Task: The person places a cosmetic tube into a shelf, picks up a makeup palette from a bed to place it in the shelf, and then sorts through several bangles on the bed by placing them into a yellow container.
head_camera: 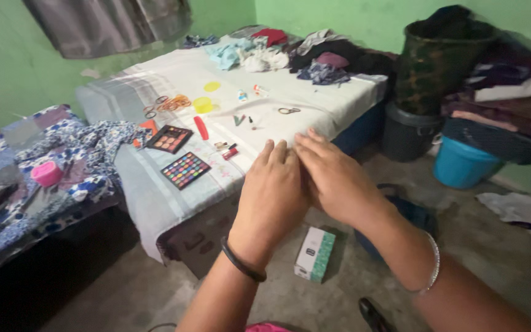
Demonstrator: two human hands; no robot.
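My left hand (271, 193) and my right hand (333, 178) are raised together in front of me, backs toward the camera, the right one resting against the left. Fingers lie flat and close together; nothing shows in either. A dark band circles my left wrist, a silver bangle my right. Beyond them a bed with a pale striped sheet (173, 74) carries two makeup palettes, one colourful (185, 170) and one of skin tones (169, 139), a red comb (201, 127), small lipsticks (227, 149), hair bands (170, 103), yellow discs (204, 103) and small scissors (289, 110).
Clothes are heaped at the bed's far end (290, 55). A white-and-green box (314, 253) lies on the floor under my hands. A dark bin (437, 55) stands on a grey bucket, a blue tub (461, 165) beside it. A pink cup (47, 174) sits on patterned cloth at left.
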